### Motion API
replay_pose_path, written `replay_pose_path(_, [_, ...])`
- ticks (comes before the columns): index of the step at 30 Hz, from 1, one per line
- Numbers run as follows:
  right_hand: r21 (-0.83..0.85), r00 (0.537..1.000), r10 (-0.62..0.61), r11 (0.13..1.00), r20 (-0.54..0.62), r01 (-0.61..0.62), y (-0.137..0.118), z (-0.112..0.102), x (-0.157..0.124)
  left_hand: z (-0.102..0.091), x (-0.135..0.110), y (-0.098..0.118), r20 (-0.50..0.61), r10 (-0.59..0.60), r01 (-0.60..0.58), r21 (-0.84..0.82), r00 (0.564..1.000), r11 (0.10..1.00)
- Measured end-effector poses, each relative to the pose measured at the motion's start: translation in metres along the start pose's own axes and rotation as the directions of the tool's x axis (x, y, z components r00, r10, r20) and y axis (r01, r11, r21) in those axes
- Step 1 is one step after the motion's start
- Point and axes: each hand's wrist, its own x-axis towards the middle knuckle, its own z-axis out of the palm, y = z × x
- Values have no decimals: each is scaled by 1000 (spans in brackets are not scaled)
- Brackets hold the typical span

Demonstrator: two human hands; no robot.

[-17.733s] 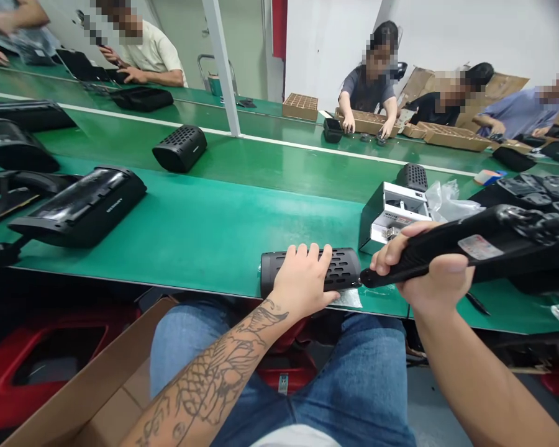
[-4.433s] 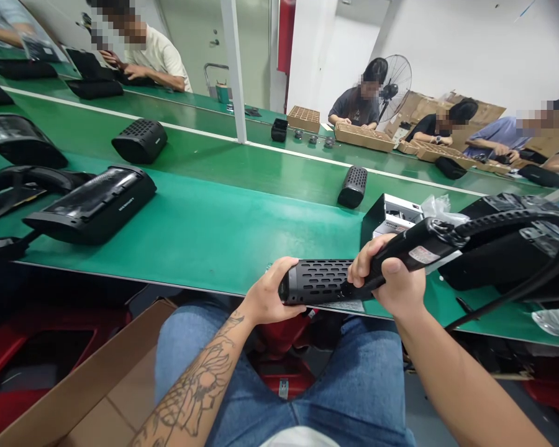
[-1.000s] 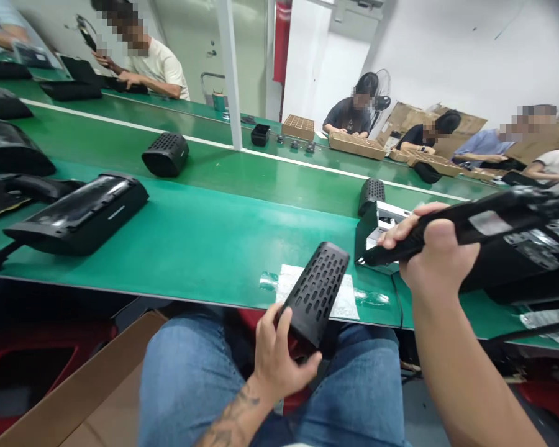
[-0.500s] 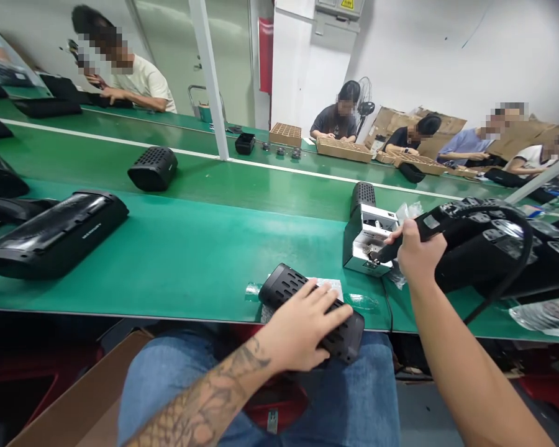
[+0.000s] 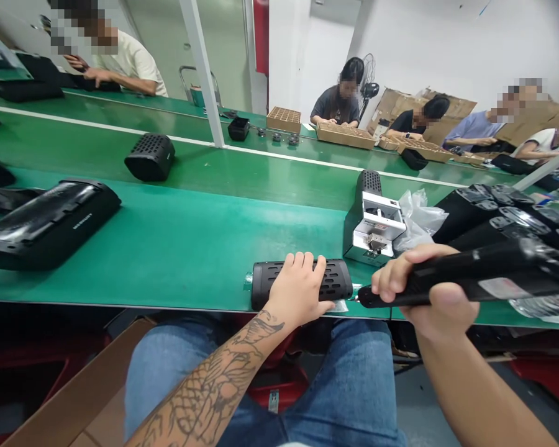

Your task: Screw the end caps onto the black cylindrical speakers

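A black perforated speaker shell [image 5: 266,283] lies lengthwise at the near edge of the green table [image 5: 186,242]. My left hand [image 5: 300,292] presses down on top of it, fingers curled over its far side. My right hand [image 5: 423,292] is wrapped round a black electric screwdriver [image 5: 475,280] held level, its tip pointing left at the shell's right end, about touching it.
A white and black screw feeder [image 5: 375,226] stands just behind, with a clear bag beside it. Stacked black parts [image 5: 494,214] sit at the right, a long black housing [image 5: 46,220] at the left. Another grille shell [image 5: 149,156] lies farther back. Other people work across the line. A cardboard box [image 5: 74,385] stands by my left knee.
My left hand turned the shell and laid it flat along the table edge. My right hand brought the screwdriver from the feeder down to the shell's right end.
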Motion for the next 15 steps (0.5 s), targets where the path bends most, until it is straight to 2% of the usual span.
replay_pose_path(6, [-20,997,70,997,-36,-71,26,6,1,-1,0,1,4,-6,6,-7,1000,1000])
replay_pose_path(15, [-4,999,54,999,-1,-54,34,3,2,-1,1,0,-7,5,-5,-28,1000,1000])
